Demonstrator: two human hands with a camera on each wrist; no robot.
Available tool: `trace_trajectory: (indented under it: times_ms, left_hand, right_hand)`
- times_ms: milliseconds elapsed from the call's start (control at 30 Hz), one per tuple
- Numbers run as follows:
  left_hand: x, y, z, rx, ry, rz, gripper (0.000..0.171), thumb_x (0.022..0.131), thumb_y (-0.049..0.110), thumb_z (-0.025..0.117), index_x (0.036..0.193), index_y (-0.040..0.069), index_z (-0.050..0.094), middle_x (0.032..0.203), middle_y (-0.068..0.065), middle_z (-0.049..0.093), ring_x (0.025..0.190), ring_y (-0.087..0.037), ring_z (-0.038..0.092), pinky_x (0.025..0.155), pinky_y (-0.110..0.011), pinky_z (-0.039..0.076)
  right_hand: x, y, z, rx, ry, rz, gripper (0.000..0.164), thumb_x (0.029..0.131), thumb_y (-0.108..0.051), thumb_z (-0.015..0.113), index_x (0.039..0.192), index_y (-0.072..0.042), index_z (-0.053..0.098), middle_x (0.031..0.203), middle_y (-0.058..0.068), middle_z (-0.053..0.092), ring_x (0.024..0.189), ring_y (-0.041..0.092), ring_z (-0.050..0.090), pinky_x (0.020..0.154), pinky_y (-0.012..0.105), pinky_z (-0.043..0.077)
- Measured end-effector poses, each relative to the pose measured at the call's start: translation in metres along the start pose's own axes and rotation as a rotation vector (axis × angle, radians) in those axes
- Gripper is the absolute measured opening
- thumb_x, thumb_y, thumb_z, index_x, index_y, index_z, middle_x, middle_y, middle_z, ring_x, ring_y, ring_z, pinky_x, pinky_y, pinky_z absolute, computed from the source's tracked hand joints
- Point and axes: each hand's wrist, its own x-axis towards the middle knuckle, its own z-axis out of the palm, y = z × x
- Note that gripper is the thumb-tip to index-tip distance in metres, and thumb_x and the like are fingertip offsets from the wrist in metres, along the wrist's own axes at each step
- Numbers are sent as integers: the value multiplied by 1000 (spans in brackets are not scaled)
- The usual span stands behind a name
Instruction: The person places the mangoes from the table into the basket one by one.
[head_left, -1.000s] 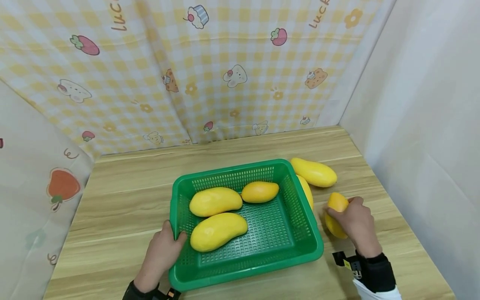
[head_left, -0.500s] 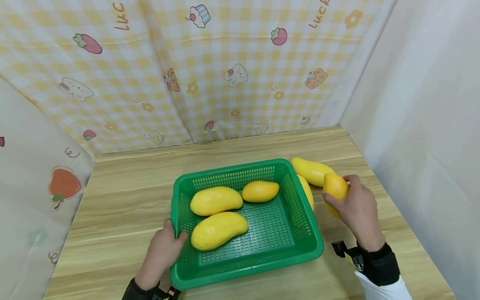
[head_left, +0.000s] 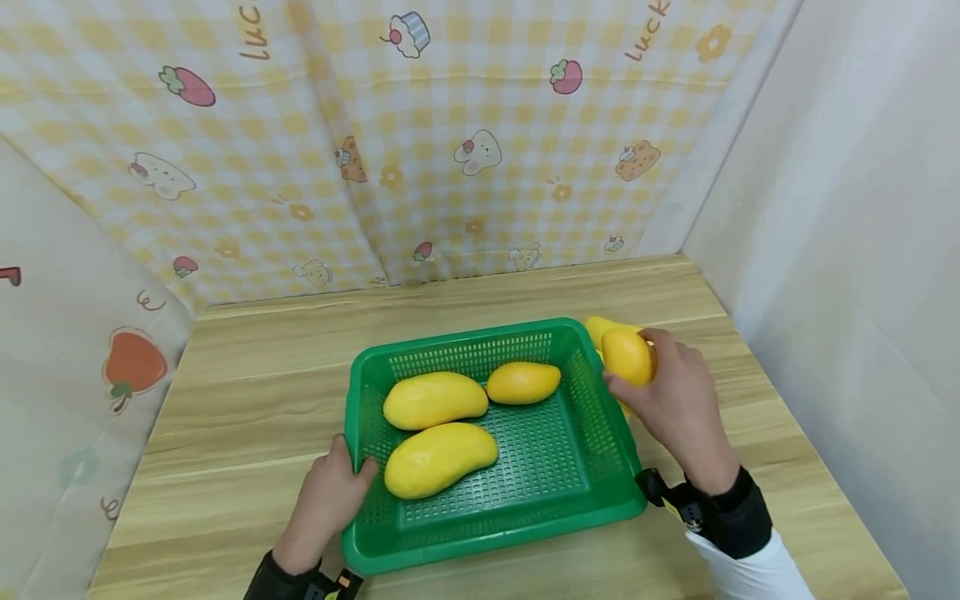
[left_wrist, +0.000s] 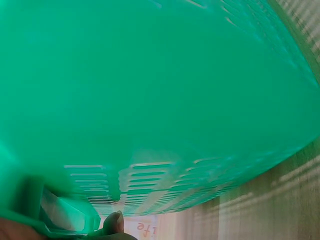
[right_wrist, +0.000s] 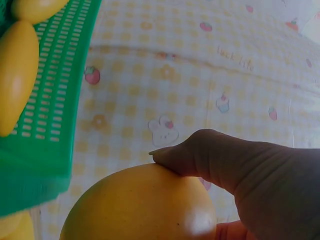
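A green plastic basket (head_left: 495, 533) sits on the table with three yellow mangoes inside: an upper-left mango (head_left: 435, 400), a lower-left mango (head_left: 439, 461) and a smaller, more orange mango (head_left: 523, 383). My left hand (head_left: 327, 497) grips the basket's left rim, thumb over the edge; the left wrist view is mostly filled by the green wall (left_wrist: 150, 100). Just past the right rim, my right hand (head_left: 678, 400) holds an orange-yellow mango (head_left: 628, 357) raised above the table. In the right wrist view, the thumb presses on this mango (right_wrist: 145, 205).
Partly hidden behind the held mango, another yellow mango (head_left: 606, 328) lies against the basket's right outer side. A further one under it is mostly covered. The wooden table (head_left: 270, 375) meets a checkered cloth (head_left: 420, 150) at the back and a white sheet (head_left: 840, 275) on the right.
My right hand has lifted the mango off the table and carried it up and left, close to the basket's right rim. The left hand has stayed on the basket.
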Motion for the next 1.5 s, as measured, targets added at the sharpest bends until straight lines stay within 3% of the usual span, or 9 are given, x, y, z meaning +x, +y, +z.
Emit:
trace_trajectory:
  times_ms: [267, 533, 867, 1000, 1267, 1500]
  left_hand:
    - [0, 1, 0, 10, -7, 10, 45, 95, 14, 51, 121, -19, 36, 71, -12, 56, 52, -17, 58, 44, -30, 48]
    - [0, -1, 1, 17, -5, 11, 45, 95, 15, 51, 122, -18, 36, 72, -12, 56, 54, -17, 59, 45, -30, 48]
    - [0, -2, 2, -21, 0, 2, 43, 94, 13, 50, 122, -16, 37, 71, -12, 58, 53, -20, 62, 43, -29, 50]
    - [0, -2, 3, -22, 1, 4, 44, 94, 13, 51, 123, -17, 37, 71, -12, 59, 53, -20, 62, 43, -29, 50]
    - [0, -1, 3, -9, 10, 12, 44, 93, 13, 51, 123, -17, 37, 72, -12, 59, 54, -20, 62, 43, -29, 50]
    - [0, -2, 2, -23, 15, 9, 42, 93, 12, 51, 122, -16, 38, 72, -12, 58, 53, -20, 62, 43, -29, 50]
  right_hand:
    - [5, -14, 14, 16, -44, -121, 62, 72, -24, 81, 119, 5, 55, 92, 22, 61, 80, 37, 52, 59, 41, 43]
    - [7, -29, 29, 14, -264, -232, 60, 73, -30, 80, 122, -3, 57, 96, 13, 60, 85, 28, 53, 61, 34, 42]
    - [6, -40, 52, -25, -395, -363, 63, 70, -31, 83, 122, -6, 58, 96, 9, 58, 85, 23, 49, 67, 33, 43]
    - [5, -42, 59, -66, -424, -392, 63, 70, -31, 83, 123, -7, 58, 96, 8, 57, 86, 23, 48, 70, 33, 43]
    - [2, -43, 78, -122, -515, -453, 61, 70, -29, 83, 121, -7, 56, 88, 6, 52, 79, 22, 40, 60, 30, 38]
    - [0, -44, 91, -135, -519, -524, 57, 70, -28, 83, 116, -8, 56, 87, 6, 49, 75, 22, 38, 59, 29, 33]
